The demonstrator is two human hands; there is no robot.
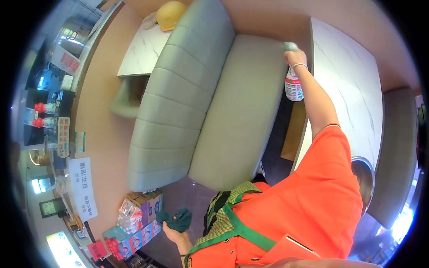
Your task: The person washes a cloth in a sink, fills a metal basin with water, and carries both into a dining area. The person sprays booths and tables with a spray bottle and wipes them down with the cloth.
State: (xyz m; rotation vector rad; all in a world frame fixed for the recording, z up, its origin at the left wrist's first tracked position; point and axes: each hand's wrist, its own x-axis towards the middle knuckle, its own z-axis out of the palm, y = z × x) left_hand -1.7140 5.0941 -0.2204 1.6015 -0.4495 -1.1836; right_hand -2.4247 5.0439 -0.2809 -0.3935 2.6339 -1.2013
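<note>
My right hand (296, 58) is raised at the end of an outstretched arm and wrapped round the neck of a spray bottle (293, 90) with a pale green top and a red-and-white label. The bottle is beside the outer edge of a grey-green bench seat (239, 102), next to a white marbled table (346, 85). Low in the view, my left hand (173, 233) is palm up, holding a bunched dark green cloth (179, 219) near the bench's lower end.
The padded backrest (172, 96) stands left of the seat. Behind it is another marbled table (145, 51) with a yellow object (170, 15). Stacked boxes (145, 207) are on the floor at lower left. A round metal rim (368, 178) and another bench (395, 147) lie right.
</note>
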